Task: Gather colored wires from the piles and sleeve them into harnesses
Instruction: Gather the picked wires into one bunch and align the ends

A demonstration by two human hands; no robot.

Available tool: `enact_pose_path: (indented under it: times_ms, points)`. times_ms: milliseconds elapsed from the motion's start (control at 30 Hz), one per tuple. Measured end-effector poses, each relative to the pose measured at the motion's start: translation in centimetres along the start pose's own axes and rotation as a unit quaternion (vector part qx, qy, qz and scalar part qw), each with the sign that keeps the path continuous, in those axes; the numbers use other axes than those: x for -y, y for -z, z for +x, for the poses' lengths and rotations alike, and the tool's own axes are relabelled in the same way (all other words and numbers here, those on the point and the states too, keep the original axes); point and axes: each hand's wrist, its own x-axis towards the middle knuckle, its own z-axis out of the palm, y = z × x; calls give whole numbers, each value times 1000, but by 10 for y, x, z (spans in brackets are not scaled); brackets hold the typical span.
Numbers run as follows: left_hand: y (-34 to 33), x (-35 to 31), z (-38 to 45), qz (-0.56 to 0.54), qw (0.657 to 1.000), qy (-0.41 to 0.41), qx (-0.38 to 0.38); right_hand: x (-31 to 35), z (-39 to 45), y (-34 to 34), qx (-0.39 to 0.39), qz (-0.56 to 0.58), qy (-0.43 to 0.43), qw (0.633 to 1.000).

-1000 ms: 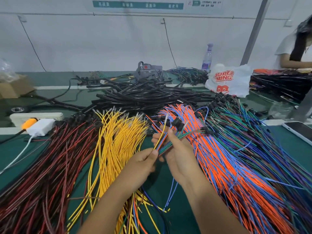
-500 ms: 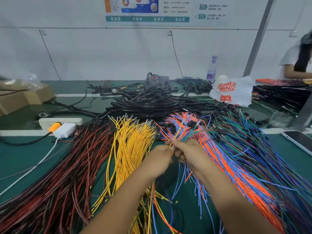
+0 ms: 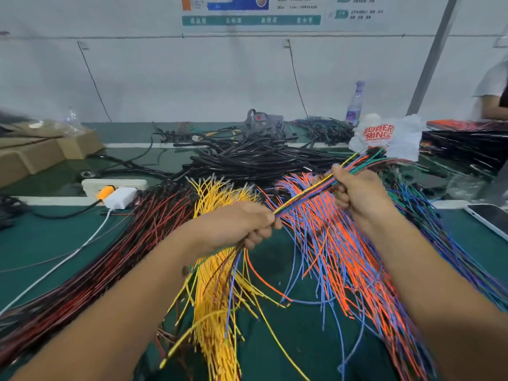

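Observation:
A thin bundle of mixed colored wires [image 3: 305, 195] stretches taut between my two hands above the table. My left hand [image 3: 247, 225] grips its lower end, and loose wire tails hang below my fist. My right hand [image 3: 354, 188] grips the bundle higher up, and its far end with dark tips [image 3: 371, 154] points up to the right. Beneath lie the piles: red and black wires [image 3: 132, 243], yellow wires [image 3: 217, 284], orange and blue wires [image 3: 343, 257], and green, blue and purple wires [image 3: 428, 215].
Black sleeving tubes [image 3: 253, 160] are heaped behind the piles. A power strip with a white charger [image 3: 115, 188] sits at left, a cardboard box [image 3: 41, 152] far left, a white plastic bag [image 3: 390, 136], a bottle [image 3: 356, 103], a phone [image 3: 489, 218] at right. Another person [image 3: 492, 94] stands far right.
My hands were close together on the bundle; now they have pulled apart, the right hand moving up and right, drawing the bundle out straight. The camera has tilted upward.

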Motion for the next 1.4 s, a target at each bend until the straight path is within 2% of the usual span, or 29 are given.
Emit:
enact_pose_path:
  times_ms: [300, 400, 500, 567, 600, 700, 800, 900, 1000, 1167, 1200, 1267, 1300, 1333, 1400]
  points:
    - [-2, -5, -5, -108, 975, 25, 193, 11, 0, 31, -77, 18, -10, 997]
    - [-5, -12, -1, -95, 977, 21, 187, 15, 2, 35, -133, 79, -18, 988]
    - [-8, -17, 10, -64, 989, -18, 134, 20, 3, 32, -134, 230, -40, 963]
    - [-10, -18, 22, -126, 988, -44, 79, 21, 0, 26, -87, 301, -65, 947]
    - [-11, -19, 29, -161, 984, -58, 51, 19, -5, 22, -48, 286, -81, 953]
    - [-13, -17, 46, -261, 962, -81, -14, 4, -32, 7, 115, 88, -137, 980]
    - [-16, -12, 55, -344, 933, -90, -54, -14, -63, -9, 262, -106, -160, 946]
    - [-10, -6, 57, -376, 919, -79, -90, -30, -81, -23, 312, -209, -118, 919]
    - [-1, -5, 59, -332, 932, -64, -129, -43, -88, -29, 313, -248, -106, 911]
    - [7, -10, 52, -120, 971, -57, -201, -61, -78, -26, 246, -276, -113, 922]
    - [9, -11, 50, -94, 973, -59, -204, -61, -78, -28, 261, -299, -108, 912]
    - [11, -12, 48, -61, 975, -71, -199, -57, -77, -37, 340, -329, -114, 874]
    - [11, -10, 46, -52, 977, -79, -193, -53, -73, -42, 357, -314, -118, 872]
    - [11, -7, 46, -42, 978, -87, -186, -49, -66, -47, 342, -268, -129, 891]
    - [9, 6, 45, 16, 978, -99, -180, -42, -48, -51, 258, -110, -152, 948]
